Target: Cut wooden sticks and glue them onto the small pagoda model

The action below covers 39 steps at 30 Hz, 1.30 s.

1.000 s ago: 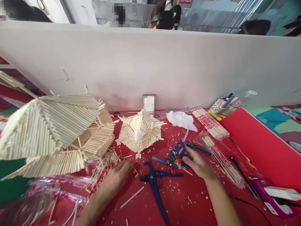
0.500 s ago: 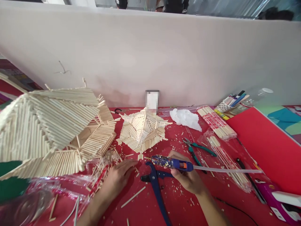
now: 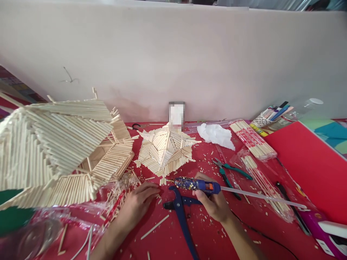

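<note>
In my right hand (image 3: 214, 202) is a blue glue gun (image 3: 199, 185) specked with bits, a long clear glue stick jutting from its back. Its nozzle points left, at a small cluster of short sticks (image 3: 163, 180) on the table. My left hand (image 3: 141, 200) lies low on the table with its fingers stretched toward that cluster; nothing shows in it. Just beyond stands a star-shaped, pointed roof of wooden sticks (image 3: 165, 148). A blue-handled cutter (image 3: 180, 213) lies between my hands, below the glue gun.
A larger stick-built house model (image 3: 62, 137) fills the left side. On the right lie teal-handled pliers (image 3: 229, 171), bundled chopsticks (image 3: 252, 139), crumpled white tissue (image 3: 215, 135), a red board (image 3: 311, 166) and a purple tool (image 3: 322, 233). Stick scraps (image 3: 119, 191) pile beside my left hand.
The view has tilted down slightly. The glue gun's back end has swung a little, so the glue stick slopes more steeply down to the right. My left hand stays nearly in place.
</note>
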Each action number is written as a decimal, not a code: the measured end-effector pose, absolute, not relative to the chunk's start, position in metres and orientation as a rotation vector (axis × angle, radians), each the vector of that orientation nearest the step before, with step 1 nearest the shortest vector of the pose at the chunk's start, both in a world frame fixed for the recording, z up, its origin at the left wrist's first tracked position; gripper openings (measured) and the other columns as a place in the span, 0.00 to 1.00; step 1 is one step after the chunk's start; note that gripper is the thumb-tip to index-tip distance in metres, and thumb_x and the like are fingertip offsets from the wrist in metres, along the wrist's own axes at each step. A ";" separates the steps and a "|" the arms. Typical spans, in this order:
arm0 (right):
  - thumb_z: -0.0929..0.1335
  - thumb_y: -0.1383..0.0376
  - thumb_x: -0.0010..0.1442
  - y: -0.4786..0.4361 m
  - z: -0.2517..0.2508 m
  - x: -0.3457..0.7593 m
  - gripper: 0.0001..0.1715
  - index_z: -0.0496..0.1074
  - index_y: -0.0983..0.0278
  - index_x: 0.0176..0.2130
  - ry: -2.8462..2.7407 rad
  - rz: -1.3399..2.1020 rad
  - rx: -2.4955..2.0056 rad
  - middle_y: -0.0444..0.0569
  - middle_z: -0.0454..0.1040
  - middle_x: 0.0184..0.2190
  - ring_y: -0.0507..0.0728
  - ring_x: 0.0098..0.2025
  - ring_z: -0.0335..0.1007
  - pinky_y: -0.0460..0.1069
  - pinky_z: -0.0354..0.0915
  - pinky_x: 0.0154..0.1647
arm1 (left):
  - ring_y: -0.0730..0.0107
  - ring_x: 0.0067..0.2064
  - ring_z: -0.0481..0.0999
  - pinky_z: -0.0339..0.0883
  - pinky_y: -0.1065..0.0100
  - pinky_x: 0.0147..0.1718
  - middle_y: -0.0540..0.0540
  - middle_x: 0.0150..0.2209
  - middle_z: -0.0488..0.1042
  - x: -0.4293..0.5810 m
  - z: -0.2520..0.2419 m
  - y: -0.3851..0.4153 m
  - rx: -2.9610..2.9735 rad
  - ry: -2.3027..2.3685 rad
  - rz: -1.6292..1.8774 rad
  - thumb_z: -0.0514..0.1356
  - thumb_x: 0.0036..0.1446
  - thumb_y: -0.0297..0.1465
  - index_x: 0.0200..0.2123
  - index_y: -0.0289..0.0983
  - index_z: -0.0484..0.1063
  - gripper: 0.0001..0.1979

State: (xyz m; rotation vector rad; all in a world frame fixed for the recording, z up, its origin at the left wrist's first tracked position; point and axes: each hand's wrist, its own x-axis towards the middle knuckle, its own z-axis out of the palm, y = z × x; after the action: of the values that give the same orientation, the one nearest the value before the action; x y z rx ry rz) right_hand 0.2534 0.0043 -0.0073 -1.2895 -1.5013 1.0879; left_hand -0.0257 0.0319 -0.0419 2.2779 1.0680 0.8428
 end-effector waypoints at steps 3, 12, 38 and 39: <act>0.65 0.45 0.68 0.005 -0.006 0.252 0.27 0.61 0.60 0.26 -1.502 1.077 -1.292 0.42 0.60 0.25 0.53 0.25 0.60 0.47 0.57 0.26 | 0.69 0.41 0.85 0.80 0.73 0.38 0.44 0.43 0.83 -0.027 -0.044 0.032 2.282 1.064 0.846 0.54 0.72 0.28 0.43 0.40 0.82 0.14; 0.66 0.49 0.69 0.002 -0.008 0.255 0.24 0.60 0.60 0.27 -1.522 1.086 -1.243 0.41 0.58 0.26 0.52 0.25 0.57 0.47 0.53 0.25 | 0.66 0.45 0.85 0.82 0.68 0.44 0.43 0.46 0.83 -0.030 -0.048 0.031 2.311 1.136 0.839 0.53 0.69 0.24 0.48 0.40 0.80 0.16; 0.65 0.41 0.66 0.001 -0.007 0.254 0.28 0.65 0.60 0.29 -1.442 1.130 -1.318 0.43 0.63 0.23 0.53 0.24 0.60 0.48 0.59 0.25 | 0.64 0.45 0.85 0.81 0.68 0.41 0.45 0.43 0.83 -0.027 -0.046 0.031 2.296 1.204 0.837 0.56 0.71 0.31 0.47 0.42 0.77 0.10; 0.65 0.41 0.66 0.001 -0.009 0.255 0.27 0.66 0.59 0.30 -1.423 1.122 -1.336 0.42 0.64 0.23 0.53 0.24 0.60 0.48 0.60 0.26 | 0.63 0.45 0.85 0.81 0.67 0.41 0.45 0.43 0.83 -0.027 -0.046 0.031 2.294 1.207 0.828 0.56 0.70 0.31 0.47 0.42 0.77 0.09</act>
State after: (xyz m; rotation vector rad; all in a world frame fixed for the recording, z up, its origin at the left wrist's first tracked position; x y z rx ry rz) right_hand 0.2545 0.0008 -0.0091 -1.3358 -1.4235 1.1219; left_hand -0.0274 0.0308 -0.0460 2.2942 1.2074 0.8278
